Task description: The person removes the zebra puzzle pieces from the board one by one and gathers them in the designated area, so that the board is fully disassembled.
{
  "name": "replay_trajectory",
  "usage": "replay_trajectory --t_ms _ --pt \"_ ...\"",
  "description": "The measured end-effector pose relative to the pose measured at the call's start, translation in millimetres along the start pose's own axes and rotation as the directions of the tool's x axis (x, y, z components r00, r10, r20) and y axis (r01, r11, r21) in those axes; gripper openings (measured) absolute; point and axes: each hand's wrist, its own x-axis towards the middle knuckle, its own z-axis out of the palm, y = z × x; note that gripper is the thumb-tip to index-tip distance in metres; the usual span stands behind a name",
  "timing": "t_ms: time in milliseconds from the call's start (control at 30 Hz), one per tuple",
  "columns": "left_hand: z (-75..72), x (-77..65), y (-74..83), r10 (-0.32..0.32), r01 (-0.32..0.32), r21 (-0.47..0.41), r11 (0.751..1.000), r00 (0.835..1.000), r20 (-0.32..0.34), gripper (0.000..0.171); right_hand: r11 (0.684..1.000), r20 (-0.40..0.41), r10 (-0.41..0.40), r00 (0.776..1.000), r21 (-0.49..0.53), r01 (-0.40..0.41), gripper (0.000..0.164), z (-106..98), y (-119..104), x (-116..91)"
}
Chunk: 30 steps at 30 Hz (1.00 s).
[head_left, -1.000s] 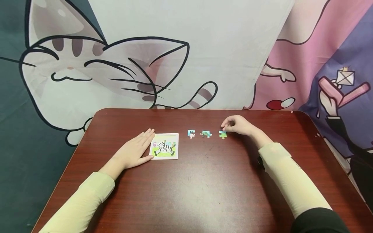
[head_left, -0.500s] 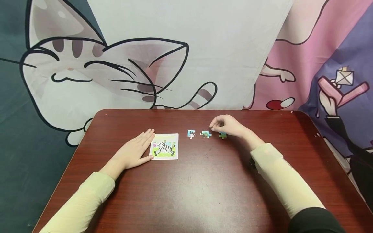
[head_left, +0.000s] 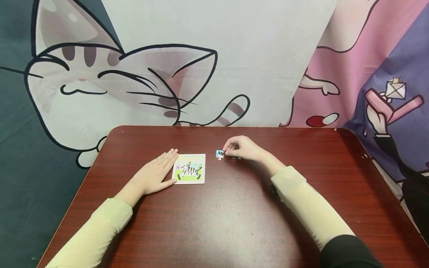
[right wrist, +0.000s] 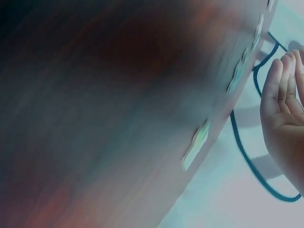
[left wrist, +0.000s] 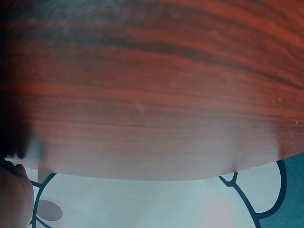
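Observation:
A small puzzle board (head_left: 188, 168) with a zebra picture lies on the table, left of its middle. My left hand (head_left: 151, 175) lies flat, its straight fingertips at the board's left edge. To the right of the board, a jigsaw piece (head_left: 219, 155) with blue and white shows plainly. Over the row of pieces hovers my right hand (head_left: 242, 147), fingers loosely bent and nothing held. It covers most of a middle piece (head_left: 236, 158). The rightmost piece is hidden in the head view, but the right wrist view shows that green piece (right wrist: 195, 145) on the table.
The glossy reddish-brown table (head_left: 214, 223) has rounded far corners. Behind it hangs a cloth backdrop (head_left: 261, 67) with a cartoon cat and pink and purple parts. A dark shape (head_left: 415, 204) stands past the table's right edge.
My right hand has moved left along the row, from above the rightmost piece to just beside the leftmost one. My left hand and the puzzle board have stayed put.

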Motion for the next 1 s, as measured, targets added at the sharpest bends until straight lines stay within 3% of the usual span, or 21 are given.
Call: replay_trajectory --t_ms 333,1000 --pt "0.0 -0.1 0.1 0.004 -0.004 0.001 1.0 1.0 -0.005 0.093 0.999 0.079 -0.038 0.996 0.019 0.037 0.009 25.0 -14.9 15.8" --pt "-0.2 0.7 -0.1 0.002 -0.002 0.005 1.0 1.0 -0.002 0.093 0.994 0.153 -0.079 0.985 -0.065 0.09 0.005 65.3 -39.2 40.5"
